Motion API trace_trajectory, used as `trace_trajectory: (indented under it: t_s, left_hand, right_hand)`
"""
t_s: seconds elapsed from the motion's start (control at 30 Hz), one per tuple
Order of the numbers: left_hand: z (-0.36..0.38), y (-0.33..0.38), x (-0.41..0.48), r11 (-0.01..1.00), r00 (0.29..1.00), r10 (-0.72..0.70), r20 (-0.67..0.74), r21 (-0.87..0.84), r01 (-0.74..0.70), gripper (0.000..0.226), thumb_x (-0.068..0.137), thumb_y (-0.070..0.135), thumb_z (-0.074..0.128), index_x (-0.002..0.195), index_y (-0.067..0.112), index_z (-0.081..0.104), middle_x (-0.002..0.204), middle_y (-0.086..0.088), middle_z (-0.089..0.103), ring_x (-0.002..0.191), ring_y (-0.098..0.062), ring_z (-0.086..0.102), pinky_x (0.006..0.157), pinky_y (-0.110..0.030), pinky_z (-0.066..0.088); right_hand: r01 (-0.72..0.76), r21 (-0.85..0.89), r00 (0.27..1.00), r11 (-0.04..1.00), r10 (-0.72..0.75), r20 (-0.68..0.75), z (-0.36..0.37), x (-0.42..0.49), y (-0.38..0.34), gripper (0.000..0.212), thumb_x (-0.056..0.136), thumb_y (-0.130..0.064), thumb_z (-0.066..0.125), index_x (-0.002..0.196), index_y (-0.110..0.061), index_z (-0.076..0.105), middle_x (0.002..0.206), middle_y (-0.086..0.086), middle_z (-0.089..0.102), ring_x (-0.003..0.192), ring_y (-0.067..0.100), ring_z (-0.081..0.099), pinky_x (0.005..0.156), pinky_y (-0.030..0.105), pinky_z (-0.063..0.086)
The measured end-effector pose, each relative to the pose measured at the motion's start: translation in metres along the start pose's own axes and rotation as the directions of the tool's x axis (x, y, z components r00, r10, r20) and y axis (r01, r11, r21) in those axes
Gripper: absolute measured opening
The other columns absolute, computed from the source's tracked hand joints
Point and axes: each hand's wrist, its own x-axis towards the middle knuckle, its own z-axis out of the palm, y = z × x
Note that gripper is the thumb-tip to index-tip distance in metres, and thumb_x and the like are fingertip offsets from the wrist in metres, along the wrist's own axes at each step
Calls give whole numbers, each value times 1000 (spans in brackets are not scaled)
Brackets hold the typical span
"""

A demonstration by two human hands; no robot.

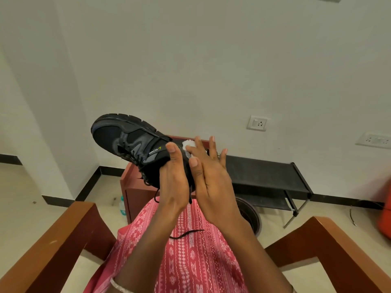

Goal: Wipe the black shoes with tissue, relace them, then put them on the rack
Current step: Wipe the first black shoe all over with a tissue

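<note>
A white-walled room point(211, 60) with black skirting and a pale floor point(19, 187) is seen from a wooden armchair point(63, 235), with a black shoe rack point(264, 172) set against the wall to the right and a red-brown cabinet point(135, 193) just beside it. A black shoe point(127, 138) is held up in the air in front of the cabinet, above a lap covered in pink patterned cloth point(190, 261). Its long axis runs from lower right to upper left: the toe is pointed up and to the left, the heel is turned toward the hands, and the treaded sole is tilted up and away. The heel end is gripped by the left hand point(174, 187), whose thumb is laid along the shoe's side while its fingers are hidden behind the shoe. A white tissue point(189, 144) is pressed against the heel end by the right hand point(211, 182), its fingers straight and spread. The loose black laces point(186, 233) are left hanging, one end lying on the lap.
</note>
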Motion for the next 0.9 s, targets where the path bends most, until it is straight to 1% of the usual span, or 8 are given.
trace_trajectory:
  t_s: [0.17, 0.3, 0.43, 0.63, 0.73, 0.8, 0.83, 0.9]
  left_hand:
    - [1, 0, 0, 988, 996, -78, 43, -129, 83, 81, 64, 100, 26, 85, 30, 62, 100, -1, 64, 98, -11, 59, 96, -34, 45]
    - [1, 2, 3, 959, 982, -182, 53, -212, 189, 107, 54, 104, 35, 129, 33, 62, 136, 4, 62, 129, -12, 54, 116, -43, 34]
    - [1, 8, 1, 929, 966, -239, 101, -265, 257, 94, 51, 102, 40, 95, 29, 79, 112, 0, 75, 113, -17, 67, 109, -43, 43]
    - [1, 22, -1, 911, 959, -284, 13, -309, 274, 66, 75, 81, 29, 94, 31, 67, 96, 13, 75, 102, -6, 69, 109, -38, 45]
    - [-2, 26, 2, 864, 933, -359, -1, -377, 332, 78, 90, 74, 25, 123, 14, 61, 112, 6, 69, 114, -14, 64, 111, -42, 43]
    - [-3, 27, 2, 830, 898, -440, -9, -386, 403, 93, 87, 78, 28, 148, 9, 38, 134, 3, 58, 127, -21, 55, 114, -46, 39]
    - [-3, 26, 3, 821, 889, -457, -15, -392, 416, 94, 86, 80, 29, 148, 10, 39, 138, -1, 57, 127, -24, 55, 112, -47, 40]
    - [-3, 24, 2, 813, 891, -453, -14, -418, 407, 79, 86, 79, 31, 120, 15, 61, 114, -3, 72, 109, -24, 67, 102, -46, 49]
  right_hand:
    - [2, -18, 997, 1000, -3, -72, 0, -36, 12, 51, 107, -46, 21, 153, -29, 36, 165, -15, 16, 155, 14, -3, 126, 48, 0]
    - [16, -75, 997, 997, -22, -79, 3, -50, 20, 52, 108, -41, 22, 157, -27, 25, 167, -16, 8, 155, 18, -2, 126, 50, 3]
    - [11, -105, 992, 994, -24, -122, 5, -36, 23, 55, 107, -40, 22, 159, -20, 20, 168, -9, 6, 155, 21, -5, 126, 50, 3]
    - [44, -163, 990, 986, -65, -128, -4, -14, 28, 53, 107, -37, 24, 157, -21, 27, 168, -6, 9, 155, 23, -8, 126, 48, 0]
    - [59, -139, 986, 989, -79, -147, -1, -32, 30, 52, 107, -31, 29, 157, -19, 28, 167, -6, 13, 155, 24, -2, 126, 47, 2]
    - [60, -150, 982, 987, -86, -168, 2, -47, 35, 51, 107, -29, 30, 157, -17, 28, 167, -7, 15, 155, 26, 2, 126, 48, 4]
    - [61, -162, 980, 985, -90, -175, 3, -53, 38, 52, 107, -29, 30, 157, -16, 28, 167, -7, 15, 155, 27, 3, 126, 48, 5]
    - [62, -174, 979, 983, -94, -182, 5, -57, 40, 52, 107, -30, 30, 156, -14, 28, 167, -7, 17, 155, 27, 6, 125, 49, 6]
